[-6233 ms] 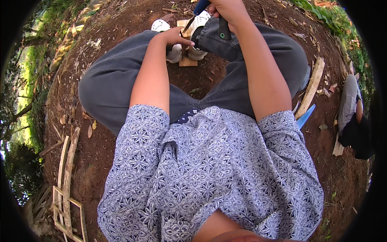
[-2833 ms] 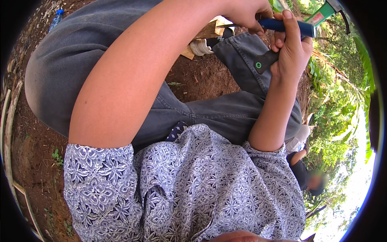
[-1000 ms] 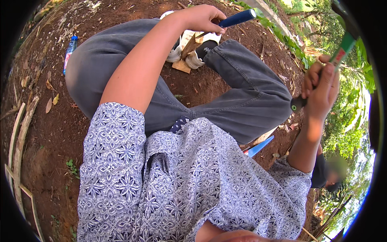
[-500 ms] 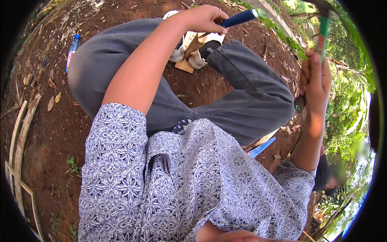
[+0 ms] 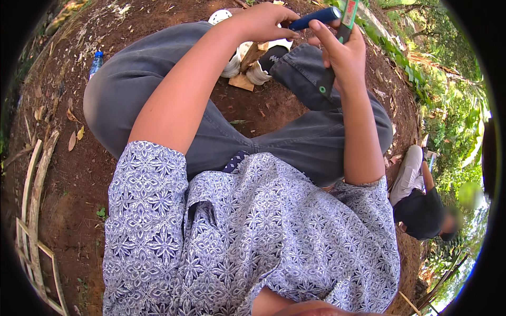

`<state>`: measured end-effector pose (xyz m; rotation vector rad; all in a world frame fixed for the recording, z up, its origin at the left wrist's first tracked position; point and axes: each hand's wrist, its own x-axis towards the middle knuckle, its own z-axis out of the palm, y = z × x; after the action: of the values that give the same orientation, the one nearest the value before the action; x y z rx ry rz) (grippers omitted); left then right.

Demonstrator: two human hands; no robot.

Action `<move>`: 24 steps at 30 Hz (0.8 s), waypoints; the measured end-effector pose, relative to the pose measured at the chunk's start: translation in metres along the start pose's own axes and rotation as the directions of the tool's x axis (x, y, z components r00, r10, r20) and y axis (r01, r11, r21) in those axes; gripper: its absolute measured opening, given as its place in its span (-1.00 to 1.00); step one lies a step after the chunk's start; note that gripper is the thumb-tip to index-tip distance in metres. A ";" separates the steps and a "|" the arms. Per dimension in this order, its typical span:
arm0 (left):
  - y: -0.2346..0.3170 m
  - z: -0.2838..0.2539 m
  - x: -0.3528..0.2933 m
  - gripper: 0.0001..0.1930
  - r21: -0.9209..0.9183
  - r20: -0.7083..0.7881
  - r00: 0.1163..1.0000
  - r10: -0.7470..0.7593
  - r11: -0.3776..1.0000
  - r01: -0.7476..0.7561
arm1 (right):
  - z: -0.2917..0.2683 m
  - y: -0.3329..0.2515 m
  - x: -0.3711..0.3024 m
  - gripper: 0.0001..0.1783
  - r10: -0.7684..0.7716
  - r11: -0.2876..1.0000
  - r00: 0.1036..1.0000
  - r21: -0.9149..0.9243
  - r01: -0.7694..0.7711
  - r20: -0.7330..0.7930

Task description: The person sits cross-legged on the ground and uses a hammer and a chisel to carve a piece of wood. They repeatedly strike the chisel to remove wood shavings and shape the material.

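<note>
Pale wooden strips [image 5: 38, 189] lie along the left edge, below a blue-capped bottle [image 5: 96, 65] at upper left. At upper centre, a tilted wood piece [image 5: 251, 57] sits between white shoes [image 5: 258, 75]. Above it, the left hand [image 5: 266, 22] pinches the lower end of a blue-handled tool [image 5: 316, 18]; rightward, the right hand [image 5: 345, 55] wraps a green-and-black hammer handle [image 5: 349, 15]. Someone in black [image 5: 421, 210] is at right.

The green hammer handle [image 5: 345, 25] bears a red label [image 5: 349, 11] with small pale lettering. The dark sock [image 5: 278, 51] carries a pale zigzag sign. On the bottle [image 5: 96, 64], which stands on the ground [image 5: 60, 100], the print is too small for reading.
</note>
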<state>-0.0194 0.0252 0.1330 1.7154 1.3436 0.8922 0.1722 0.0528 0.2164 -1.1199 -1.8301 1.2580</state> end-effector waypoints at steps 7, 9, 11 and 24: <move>-0.066 0.012 -0.018 -0.20 0.436 -0.098 0.965 0.243 0.882 -0.178 | 0.011 0.019 0.015 -0.67 -0.002 0.981 1.000 0.194 0.001 0.007; -0.103 0.033 -0.036 -0.30 0.437 -0.069 0.992 0.105 0.897 -0.065 | 0.010 0.026 0.017 -0.66 -0.012 0.978 0.999 0.209 0.000 0.053; -0.106 0.033 -0.039 -0.17 0.362 0.119 0.967 -0.224 0.917 0.168 | 0.006 0.027 0.016 -0.69 0.029 0.975 1.000 0.220 -0.028 0.000; -0.076 0.014 -0.034 -0.26 0.290 0.249 0.875 -0.414 0.894 0.341 | -0.039 0.136 0.036 -0.83 0.499 0.787 0.846 0.506 -0.352 -0.187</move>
<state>-0.0475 0.0013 0.0569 1.5979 1.5448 0.2348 0.2291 0.1251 0.1034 -1.4092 -0.9872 1.5565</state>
